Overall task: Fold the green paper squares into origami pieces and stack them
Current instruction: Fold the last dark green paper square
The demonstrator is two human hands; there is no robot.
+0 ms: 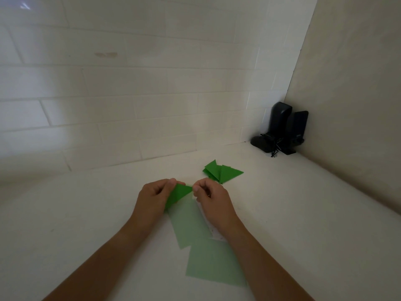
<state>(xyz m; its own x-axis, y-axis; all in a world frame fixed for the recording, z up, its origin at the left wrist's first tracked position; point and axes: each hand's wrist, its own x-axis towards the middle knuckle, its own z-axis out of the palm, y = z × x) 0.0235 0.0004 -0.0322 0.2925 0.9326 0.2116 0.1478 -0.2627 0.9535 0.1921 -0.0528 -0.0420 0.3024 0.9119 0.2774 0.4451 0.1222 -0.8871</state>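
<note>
Your left hand [155,195] and right hand [209,197] close together, both pinching a folded green triangle [179,193] between them, flat pale green squares [201,242] beneath your wrists, finished pieces [221,172] stacked just beyond your right hand

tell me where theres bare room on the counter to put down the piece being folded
Bare counter lies left of the left hand, up to the tiled wall, and between the folded pile and the black speakers. It is crowded under the right hand, where the flat green squares overlap, and the folded piece is held above them.
</note>
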